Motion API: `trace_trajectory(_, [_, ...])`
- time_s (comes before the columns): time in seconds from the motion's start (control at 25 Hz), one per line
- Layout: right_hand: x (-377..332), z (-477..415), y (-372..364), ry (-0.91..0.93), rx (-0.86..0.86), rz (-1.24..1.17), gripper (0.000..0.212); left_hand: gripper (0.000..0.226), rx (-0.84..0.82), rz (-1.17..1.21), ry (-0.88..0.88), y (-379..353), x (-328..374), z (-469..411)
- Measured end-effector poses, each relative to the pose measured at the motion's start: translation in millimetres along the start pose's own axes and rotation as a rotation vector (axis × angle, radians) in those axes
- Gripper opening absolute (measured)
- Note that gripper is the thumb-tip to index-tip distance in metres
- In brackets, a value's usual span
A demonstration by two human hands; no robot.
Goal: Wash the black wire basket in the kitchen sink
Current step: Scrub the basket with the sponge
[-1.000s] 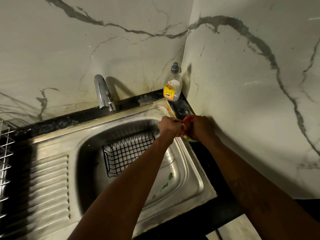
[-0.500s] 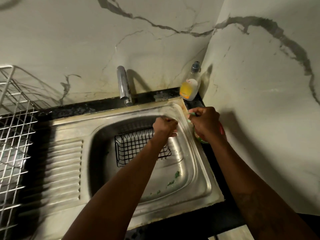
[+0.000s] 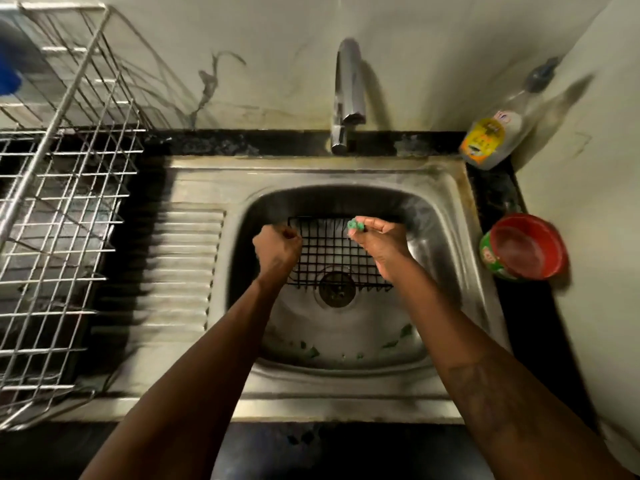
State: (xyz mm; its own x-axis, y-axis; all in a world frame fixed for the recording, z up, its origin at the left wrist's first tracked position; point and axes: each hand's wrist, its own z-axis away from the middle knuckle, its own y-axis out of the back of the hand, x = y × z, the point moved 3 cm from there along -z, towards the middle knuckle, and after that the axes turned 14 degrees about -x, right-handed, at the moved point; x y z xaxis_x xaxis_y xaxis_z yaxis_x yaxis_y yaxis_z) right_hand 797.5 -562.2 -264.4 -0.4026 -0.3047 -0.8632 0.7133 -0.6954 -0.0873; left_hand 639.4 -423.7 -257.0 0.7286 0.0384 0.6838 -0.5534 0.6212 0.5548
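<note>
Far left of the tap point(image 3: 348, 95), a steel wire dish rack point(image 3: 62, 202) stands on the bench. Closer to the tap on that side run the draining ridges point(image 3: 187, 265) of the sink point(image 3: 346, 171). Straight in front of the tap, down in the basin, lies the black wire basket point(image 3: 332, 251), its near edge over the drain point(image 3: 337, 289).

My left grip point(image 3: 277, 249) is clenched at the basket's left rim, in front of the tap and a little left of it. The fingers look wrapped round the wire, though blur leaves me unsure. My right grip point(image 3: 381, 247), in front of the tap and a little right, pinches a green scrub pad point(image 3: 356, 226) just over the basket's far right corner.

Right of the tap, a dish soap bottle point(image 3: 491, 140) stands in the wall corner. Nearer me on that side, a red tub point(image 3: 523, 247) sits open on the bench.

I see no water running from the tap, and I judge the scrubbing is about to start. To do it well, I should hold the left rim firm so the basket cannot skate over the steel. The pad should run along each wire rather than across the grid, with extra work at the crossings where dirt lodges. Then I turn the basket to reach its underside and walls before rinsing.
</note>
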Motion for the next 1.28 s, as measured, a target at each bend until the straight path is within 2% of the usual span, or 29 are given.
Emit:
trace_trajectory(0.16, [43.1, -23.8, -12.2, -0.016, 0.024, 0.169, 0.036, 0.024, 0.098, -0.088, -0.065, 5.4, -24.0, -12.9])
trace_trajectory(0.24, [57.5, -35.4, -13.8, -0.014, 0.026, 0.262, 0.034, 0.027, 0.075, -0.056, -0.064, 0.0, -37.0, -25.0])
trace_trajectory(0.32, [62.5, -46.0, -16.9, 0.018, 0.007, 0.368, 0.032, 0.025, 0.019, 0.008, -0.056, -6.9, -41.6, -34.1])
trace_trajectory(0.44, [62.4, -65.1, -29.5, 0.096, -0.034, 0.535, 0.023, 0.022, -0.133, 0.271, 0.058, -19.5, -42.4, -43.2])
trace_trajectory(0.52, [61.0, -75.0, -42.9, 0.14, -0.072, 0.665, 0.02, 0.019, -0.219, 0.324, 0.111, -22.3, -40.8, -42.7])
trace_trajectory(0.68, [70.5, -87.1, -59.3, 0.195, -0.192, 0.988, 0.014, 0.028, -0.376, 0.324, 0.204, -24.0, -36.7, -44.2])
trace_trajectory(0.8, [81.1, -90.2, -59.9, 0.212, -0.238, 1.083, 0.015, 0.022, -0.446, 0.354, 0.324, -31.2, -36.7, -53.5])
trace_trajectory(0.88, [84.7, -84.9, -59.8, 0.235, -0.357, 1.12, 0.03, 0.026, -0.476, 0.309, 0.363, -34.8, -37.1, -65.0])
trace_trajectory(1.0, [86.0, -69.0, -58.4, 0.289, -0.553, 1.227, 0.022, 0.026, -0.529, 0.246, 0.382, -35.7, -37.0, -71.2])
trace_trajectory(1.04, [83.4, -69.8, -58.9, 0.317, -0.539, 1.226, 0.022, 0.028, -0.542, 0.245, 0.387, -35.2, -36.6, -69.6])
trace_trajectory(1.16, [75.4, -83.7, -67.5, 0.391, -0.304, 1.192, 0.025, 0.033, -0.538, 0.235, 0.368, -37.5, -35.8, -68.2])
trace_trajectory(1.2, [73.8, -86.3, -72.1, 0.372, -0.274, 1.201, 0.022, 0.033, -0.517, 0.234, 0.356, -37.1, -35.8, -69.4])
trace_trajectory(1.28, [83.3, -83.5, -79.1, 0.265, -0.347, 1.166, 0.016, 0.033, -0.47, 0.231, 0.342, -35.8, -37.9, -73.8])
